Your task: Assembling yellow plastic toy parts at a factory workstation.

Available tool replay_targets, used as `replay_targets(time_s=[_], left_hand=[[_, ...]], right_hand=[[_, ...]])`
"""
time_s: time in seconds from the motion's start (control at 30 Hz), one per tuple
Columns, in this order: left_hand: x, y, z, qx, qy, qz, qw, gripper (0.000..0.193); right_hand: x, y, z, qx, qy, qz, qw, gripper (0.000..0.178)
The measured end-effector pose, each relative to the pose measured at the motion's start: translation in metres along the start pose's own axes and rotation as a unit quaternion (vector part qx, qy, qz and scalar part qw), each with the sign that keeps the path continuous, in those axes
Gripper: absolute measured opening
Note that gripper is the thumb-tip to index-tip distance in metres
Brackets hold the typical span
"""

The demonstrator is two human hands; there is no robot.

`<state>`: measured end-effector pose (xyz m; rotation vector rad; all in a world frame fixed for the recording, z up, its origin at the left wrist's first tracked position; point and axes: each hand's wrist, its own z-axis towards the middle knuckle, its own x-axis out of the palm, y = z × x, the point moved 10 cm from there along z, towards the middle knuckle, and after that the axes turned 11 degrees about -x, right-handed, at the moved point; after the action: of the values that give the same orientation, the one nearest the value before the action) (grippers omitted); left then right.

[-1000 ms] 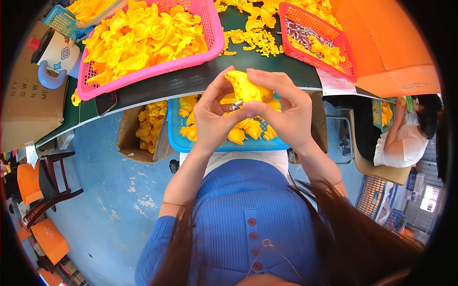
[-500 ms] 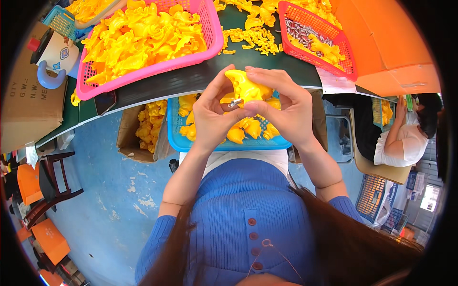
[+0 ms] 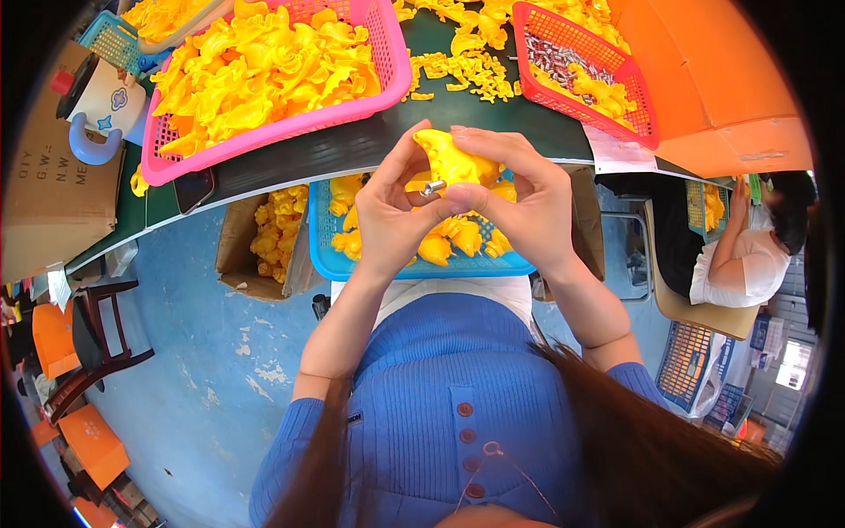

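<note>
My left hand [image 3: 393,214] and my right hand [image 3: 534,204] both hold a yellow moulded plastic part [image 3: 459,164] above the table's near edge. The part has a curved, pointed top and small bumps along one side. A short silver metal cylinder [image 3: 432,188] sticks out of its lower left, close to my thumbs. Both thumbs press in from below while the fingers wrap the sides. Under my hands, a blue plastic basket [image 3: 319,255] rests at my lap with several yellow parts [image 3: 437,249] in it.
A pink basket [image 3: 400,62] heaped with yellow pieces stands at the far left of the green table [image 3: 458,114]. A red basket [image 3: 653,123] holds metal cylinders and yellow pieces. Beside it is an orange box [image 3: 731,79]. Cardboard boxes flank my lap; another person [image 3: 748,246] sits at right.
The yellow part has tilted slightly in my fingers, its tip shifting a little left. Both hands keep their hold in nearly the same place.
</note>
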<state>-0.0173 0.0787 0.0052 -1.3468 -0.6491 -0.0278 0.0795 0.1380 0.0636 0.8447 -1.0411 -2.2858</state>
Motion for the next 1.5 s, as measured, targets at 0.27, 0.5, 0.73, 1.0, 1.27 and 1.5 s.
replay_targets(time_s=[0.27, 0.5, 0.73, 1.0, 1.27, 1.5], left_hand=[[0.002, -0.005, -0.001, 0.015, 0.002, 0.029, 0.999, 0.074], [-0.001, -0.001, 0.000, -0.005, -0.002, 0.040, 0.999, 0.079], [-0.002, 0.003, 0.005, -0.013, 0.040, -0.006, 0.999, 0.075], [-0.003, 0.015, 0.008, -0.095, 0.058, -0.124, 0.986, 0.075], [-0.003, 0.009, 0.008, -0.097, 0.064, -0.090, 0.989, 0.074], [-0.006, 0.013, 0.003, -0.106, 0.046, -0.122, 0.986, 0.072]], right_hand=[[0.000, 0.003, 0.001, -0.024, 0.011, -0.016, 1.000, 0.041], [0.003, 0.005, 0.004, -0.017, 0.041, -0.017, 0.999, 0.039], [0.000, 0.005, 0.007, -0.037, 0.097, 0.000, 0.995, 0.032], [0.000, 0.000, 0.011, -0.008, 0.151, -0.028, 0.988, 0.033], [-0.001, 0.007, 0.015, -0.041, 0.170, -0.045, 0.984, 0.038], [0.008, 0.006, 0.007, -0.001, 0.159, -0.043, 0.986, 0.042]])
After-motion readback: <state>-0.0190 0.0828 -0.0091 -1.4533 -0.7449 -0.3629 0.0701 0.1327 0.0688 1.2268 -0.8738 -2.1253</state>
